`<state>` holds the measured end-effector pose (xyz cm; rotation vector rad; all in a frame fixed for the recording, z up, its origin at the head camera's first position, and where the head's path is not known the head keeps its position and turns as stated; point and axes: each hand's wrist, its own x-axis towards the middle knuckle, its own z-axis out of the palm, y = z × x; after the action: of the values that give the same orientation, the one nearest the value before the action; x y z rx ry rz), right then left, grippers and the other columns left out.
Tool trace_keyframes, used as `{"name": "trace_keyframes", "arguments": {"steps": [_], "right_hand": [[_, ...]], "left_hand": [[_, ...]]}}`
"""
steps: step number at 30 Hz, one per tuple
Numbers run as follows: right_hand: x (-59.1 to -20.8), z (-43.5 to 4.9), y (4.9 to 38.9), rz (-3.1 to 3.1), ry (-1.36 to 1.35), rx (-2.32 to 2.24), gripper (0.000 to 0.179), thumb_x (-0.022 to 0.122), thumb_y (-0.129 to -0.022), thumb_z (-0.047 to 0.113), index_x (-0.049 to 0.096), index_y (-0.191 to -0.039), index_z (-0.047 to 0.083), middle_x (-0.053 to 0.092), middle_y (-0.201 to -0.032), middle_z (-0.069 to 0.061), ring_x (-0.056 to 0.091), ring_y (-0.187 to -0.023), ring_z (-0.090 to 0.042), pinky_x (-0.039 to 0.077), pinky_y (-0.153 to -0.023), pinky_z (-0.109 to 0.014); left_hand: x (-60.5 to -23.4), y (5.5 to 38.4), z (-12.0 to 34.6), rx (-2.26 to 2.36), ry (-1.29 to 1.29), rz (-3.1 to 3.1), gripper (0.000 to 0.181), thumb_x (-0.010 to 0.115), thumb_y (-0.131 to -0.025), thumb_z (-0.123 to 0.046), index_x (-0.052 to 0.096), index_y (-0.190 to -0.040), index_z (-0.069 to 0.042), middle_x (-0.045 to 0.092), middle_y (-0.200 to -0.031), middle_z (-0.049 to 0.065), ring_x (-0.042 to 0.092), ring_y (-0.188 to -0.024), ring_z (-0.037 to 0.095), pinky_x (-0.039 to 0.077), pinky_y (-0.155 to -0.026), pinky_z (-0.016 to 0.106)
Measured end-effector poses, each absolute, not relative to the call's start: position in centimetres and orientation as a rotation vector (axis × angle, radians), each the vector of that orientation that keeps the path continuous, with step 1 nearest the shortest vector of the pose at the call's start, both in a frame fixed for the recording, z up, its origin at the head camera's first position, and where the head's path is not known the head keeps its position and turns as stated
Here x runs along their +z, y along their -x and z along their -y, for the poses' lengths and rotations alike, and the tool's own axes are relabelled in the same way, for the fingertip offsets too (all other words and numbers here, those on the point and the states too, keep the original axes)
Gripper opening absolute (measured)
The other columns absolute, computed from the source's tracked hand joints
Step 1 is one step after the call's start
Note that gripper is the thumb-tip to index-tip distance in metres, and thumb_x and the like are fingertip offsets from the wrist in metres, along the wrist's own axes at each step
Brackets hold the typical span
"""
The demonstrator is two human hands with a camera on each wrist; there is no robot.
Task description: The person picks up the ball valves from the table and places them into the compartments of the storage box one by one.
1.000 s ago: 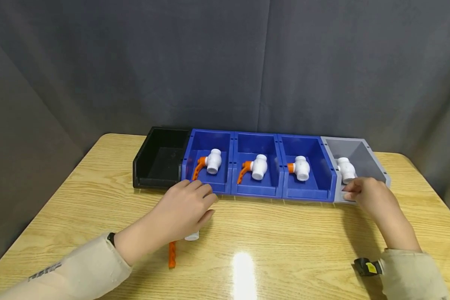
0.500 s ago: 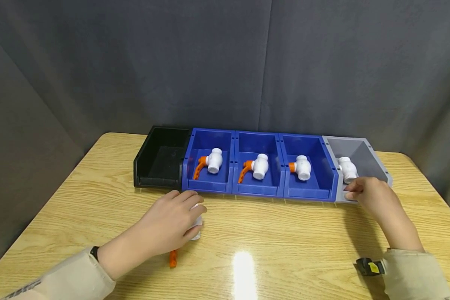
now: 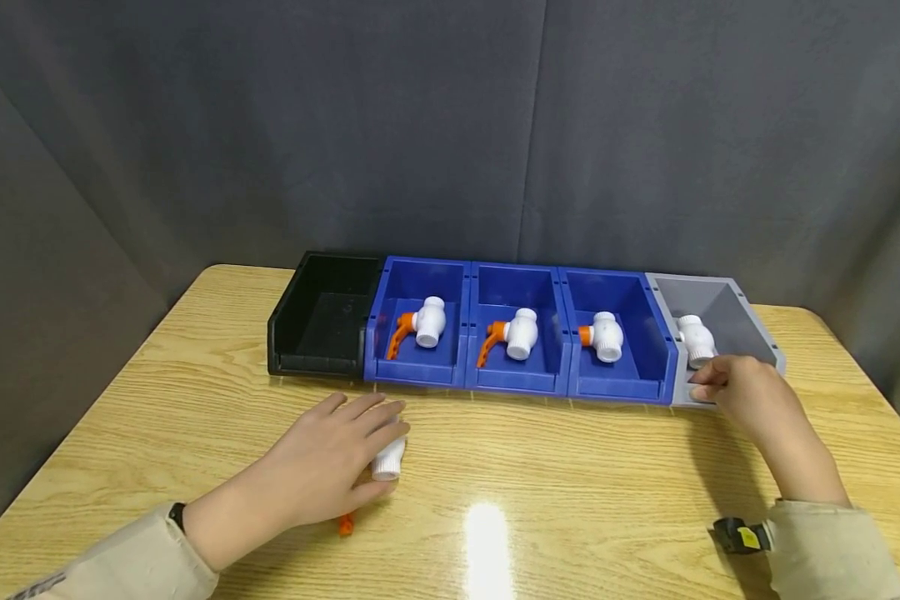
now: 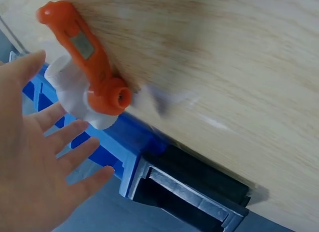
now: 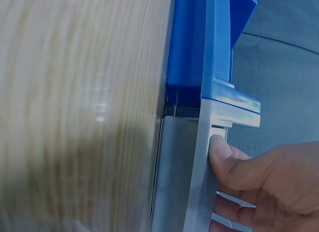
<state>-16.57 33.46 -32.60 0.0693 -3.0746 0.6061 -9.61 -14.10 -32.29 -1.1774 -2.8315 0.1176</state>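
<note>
On the table lies a ball valve with a white body [image 3: 388,461] and an orange handle [image 4: 84,48]. My left hand [image 3: 315,462] is spread around it from the left, fingers nearly straight, the valve between thumb and fingers. In the left wrist view, that hand [image 4: 40,162] shows its palm, with fingertips right at the white body. My right hand [image 3: 753,398] pinches the front edge of the grey bin [image 3: 708,292], thumb outside and fingers inside, as the right wrist view shows. Inside this bin lies a white valve [image 3: 696,337], partly hidden by the hand.
Left of the grey bin stand three blue bins [image 3: 516,383], each with a white valve [image 3: 431,321] with an orange part. A black bin [image 3: 318,367] ends the row at the left. Behind hangs a grey curtain [image 3: 450,125].
My left hand has drawn back to the left and toward me from near the blue bins, its fingers spreading and more of the valve showing. The right hand stays on the grey bin.
</note>
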Motion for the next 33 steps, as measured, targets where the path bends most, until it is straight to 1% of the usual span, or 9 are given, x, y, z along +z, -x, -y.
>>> {"name": "trace_keyframes", "arguments": {"steps": [3,9,14,21,24,31,33], "right_hand": [[-32.6,-33.4,16.6,3.076,-0.067,0.606,0.007,0.071,-0.088,0.004,0.069,-0.087,-0.002,0.068,-0.081,-0.015,0.058,-0.077,-0.033,0.045,-0.069,-0.047],[-32.6,-33.5,16.5,3.067,-0.105,0.588,0.008,0.073,-0.087,0.004,0.069,-0.086,-0.002,0.069,-0.081,-0.016,0.061,-0.076,-0.034,0.046,-0.069,-0.05],[-32.7,-33.6,16.4,3.068,-0.119,0.587,0.008,0.073,-0.087,0.005,0.07,-0.086,-0.002,0.069,-0.083,-0.018,0.062,-0.077,-0.036,0.047,-0.071,-0.053],[-32.7,-33.6,16.4,3.069,-0.1,0.6,0.005,0.071,-0.088,0.004,0.07,-0.086,-0.001,0.068,-0.08,-0.014,0.059,-0.076,-0.032,0.045,-0.068,-0.046],[-32.7,-33.5,16.4,3.069,-0.098,0.6,0.005,0.071,-0.088,0.004,0.07,-0.086,-0.001,0.068,-0.08,-0.013,0.059,-0.076,-0.032,0.045,-0.068,-0.046],[-32.6,-33.5,16.4,3.06,-0.097,0.59,0.006,0.072,-0.088,0.004,0.07,-0.085,0.0,0.068,-0.08,-0.013,0.06,-0.076,-0.032,0.045,-0.068,-0.046],[-32.6,-33.5,16.4,3.06,-0.094,0.592,0.006,0.072,-0.088,0.004,0.07,-0.085,-0.001,0.068,-0.08,-0.014,0.06,-0.076,-0.032,0.045,-0.068,-0.047]], "left_hand": [[-32.5,9.7,14.2,0.111,1.181,2.855,0.062,0.065,-0.09,-0.054,0.057,-0.137,-0.014,0.051,-0.145,0.008,0.048,-0.131,0.03,0.043,-0.102,0.055],[-32.9,10.2,14.3,0.127,1.19,2.896,0.067,0.063,-0.09,-0.059,0.054,-0.14,-0.016,0.048,-0.147,0.011,0.048,-0.131,0.03,0.043,-0.102,0.055],[-33.4,10.9,14.2,0.085,1.237,2.901,0.064,0.064,-0.091,-0.056,0.054,-0.139,-0.014,0.048,-0.145,0.014,0.05,-0.129,0.031,0.045,-0.101,0.054],[-33.8,11.5,14.0,0.03,1.248,2.934,0.059,0.065,-0.092,-0.052,0.055,-0.135,-0.014,0.051,-0.14,0.012,0.052,-0.126,0.03,0.044,-0.101,0.053],[-33.8,11.6,14.0,0.04,1.267,2.921,0.059,0.066,-0.091,-0.052,0.055,-0.134,-0.013,0.052,-0.138,0.012,0.052,-0.126,0.03,0.045,-0.101,0.052],[-33.9,11.6,13.8,0.035,1.256,2.951,0.06,0.066,-0.092,-0.052,0.054,-0.137,-0.013,0.049,-0.143,0.013,0.049,-0.129,0.03,0.043,-0.104,0.051],[-33.9,11.6,13.8,0.029,1.269,2.936,0.06,0.067,-0.091,-0.05,0.054,-0.136,-0.013,0.05,-0.141,0.013,0.05,-0.128,0.031,0.043,-0.103,0.051]]}}
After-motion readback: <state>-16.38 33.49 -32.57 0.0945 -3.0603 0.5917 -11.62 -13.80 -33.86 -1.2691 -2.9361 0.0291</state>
